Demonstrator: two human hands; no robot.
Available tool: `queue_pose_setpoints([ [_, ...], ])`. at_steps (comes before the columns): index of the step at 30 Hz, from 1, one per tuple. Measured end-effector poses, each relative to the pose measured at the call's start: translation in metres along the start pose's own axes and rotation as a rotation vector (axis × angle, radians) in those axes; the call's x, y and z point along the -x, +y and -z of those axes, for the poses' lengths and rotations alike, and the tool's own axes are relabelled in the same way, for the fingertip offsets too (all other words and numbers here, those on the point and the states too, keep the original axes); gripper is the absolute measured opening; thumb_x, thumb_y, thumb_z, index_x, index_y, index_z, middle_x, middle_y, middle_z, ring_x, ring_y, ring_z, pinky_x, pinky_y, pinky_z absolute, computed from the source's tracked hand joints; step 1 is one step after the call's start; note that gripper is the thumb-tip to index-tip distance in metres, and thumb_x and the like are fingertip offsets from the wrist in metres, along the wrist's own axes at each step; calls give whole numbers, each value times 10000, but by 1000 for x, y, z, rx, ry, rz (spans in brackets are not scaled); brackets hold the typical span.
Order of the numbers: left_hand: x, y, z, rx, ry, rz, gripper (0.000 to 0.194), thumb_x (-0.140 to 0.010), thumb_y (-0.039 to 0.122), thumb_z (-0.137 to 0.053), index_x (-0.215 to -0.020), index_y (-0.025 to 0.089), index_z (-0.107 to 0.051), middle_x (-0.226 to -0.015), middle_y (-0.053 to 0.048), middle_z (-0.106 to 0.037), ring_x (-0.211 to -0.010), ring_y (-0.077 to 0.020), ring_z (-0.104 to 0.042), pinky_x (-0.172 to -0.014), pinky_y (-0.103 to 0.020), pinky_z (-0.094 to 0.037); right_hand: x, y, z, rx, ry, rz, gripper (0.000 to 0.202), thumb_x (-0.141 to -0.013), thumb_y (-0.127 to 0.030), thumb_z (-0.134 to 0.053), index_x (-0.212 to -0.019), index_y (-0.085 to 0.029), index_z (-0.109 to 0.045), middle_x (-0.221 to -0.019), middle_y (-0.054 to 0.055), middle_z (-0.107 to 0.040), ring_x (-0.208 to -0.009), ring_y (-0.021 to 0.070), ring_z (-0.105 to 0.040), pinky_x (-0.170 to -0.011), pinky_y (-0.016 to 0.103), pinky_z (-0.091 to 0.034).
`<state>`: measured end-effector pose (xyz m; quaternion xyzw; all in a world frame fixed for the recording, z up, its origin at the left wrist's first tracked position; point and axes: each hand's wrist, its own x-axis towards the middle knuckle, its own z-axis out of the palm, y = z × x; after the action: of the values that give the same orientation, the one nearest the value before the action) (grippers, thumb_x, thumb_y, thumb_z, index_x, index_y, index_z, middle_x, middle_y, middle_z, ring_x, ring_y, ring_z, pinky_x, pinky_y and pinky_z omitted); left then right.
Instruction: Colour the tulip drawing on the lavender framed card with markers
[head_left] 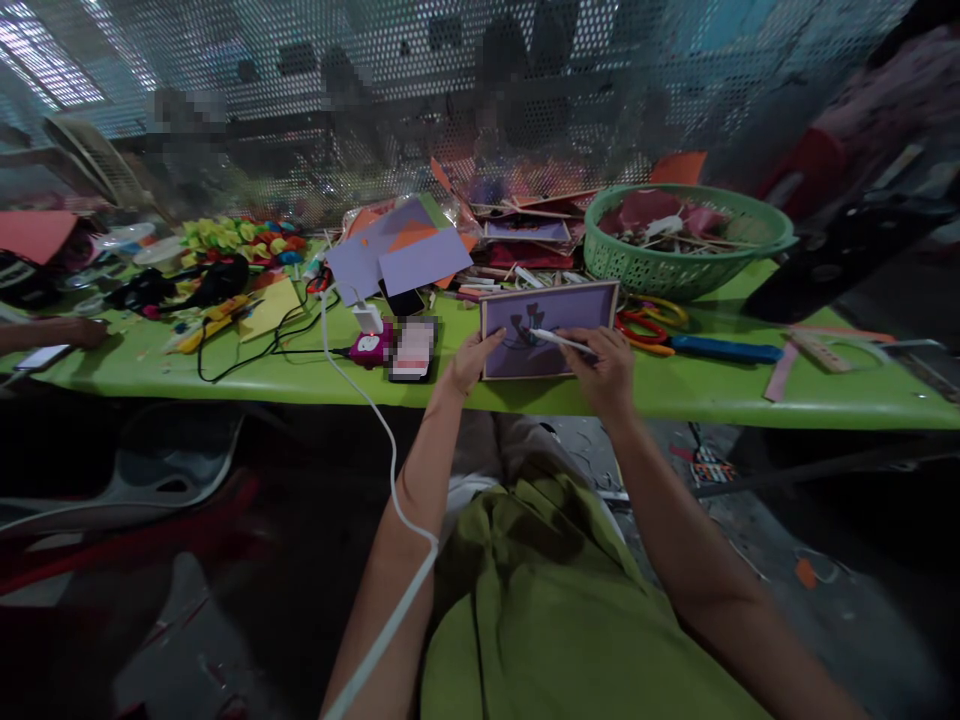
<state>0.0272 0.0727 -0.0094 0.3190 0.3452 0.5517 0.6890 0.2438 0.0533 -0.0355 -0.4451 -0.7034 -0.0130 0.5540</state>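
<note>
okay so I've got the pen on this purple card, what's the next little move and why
Probably bring the pen tip down onto the dark drawing and continue the line. The right hand holds the pen over the purple card, and the left hand steadies the card's left edge.

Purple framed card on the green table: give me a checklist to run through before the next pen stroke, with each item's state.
1. Left hand steadies the purple framed card at its left edge: ok.
2. Right hand grips the white pen, tip over the dark drawing: ok.
3. Card lies flat on the green table, close to the near edge but fully supported: ok.
4. Scissors lie right of the card, apart from the right hand: ok.
5. White cable hangs left of the left forearm, clear of the card: ok.
6. Pen tip touching the card surface: cannot tell.
</note>
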Motion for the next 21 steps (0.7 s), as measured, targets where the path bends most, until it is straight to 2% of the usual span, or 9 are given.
queue_pose_setpoints([
  [2, 0, 0, 0, -20, 8, 1, 466, -744, 337, -945, -1153, 177, -791, -993, -63, -848, -1123, -301, -791, -1080, -428, -592, 0, 1, 0, 15, -3, -5, 204, -1012, -405, -629, -1007, -288, -796, -983, 44, -836, -870, 258, -701, -883, 426, -480],
  [7, 1, 1, -2, -37, 11, 16, 397, -736, 290, -946, -1074, 145, -797, -1003, -85, -846, -1158, -319, -777, -1112, -455, -576, 1, 2, -1, 22, 1, 25, 199, -1024, -411, -634, -1035, -292, -793, -998, 44, -837, -880, 256, -706, -887, 422, -472],
  [10, 2, 2, -4, -28, 20, 20, 398, -747, 273, -939, -1094, 142, -794, -1022, -97, -846, -1189, -325, -766, -1120, -468, -572, 1, 2, -1, 31, -14, 24, 190, -1026, -409, -638, -1048, -297, -790, -1005, 40, -833, -887, 257, -702, -898, 425, -471],
  [18, 5, 5, -9, -29, 40, 30, 448, -770, 280, -924, -1175, 154, -778, -1038, -84, -850, -1136, -305, -790, -1095, -450, -596, 0, 0, -1, 26, -12, -9, 187, -1009, -401, -647, -1021, -302, -805, -991, 40, -837, -871, 258, -699, -899, 440, -476],
  [21, 4, 4, -7, -41, 32, 20, 438, -755, 288, -935, -1146, 160, -786, -1016, -74, -851, -1113, -297, -797, -1082, -427, -598, 0, -1, -1, 33, -17, -19, 184, -1006, -386, -644, -1005, -293, -803, -981, 48, -832, -880, 260, -698, -898, 439, -476],
])
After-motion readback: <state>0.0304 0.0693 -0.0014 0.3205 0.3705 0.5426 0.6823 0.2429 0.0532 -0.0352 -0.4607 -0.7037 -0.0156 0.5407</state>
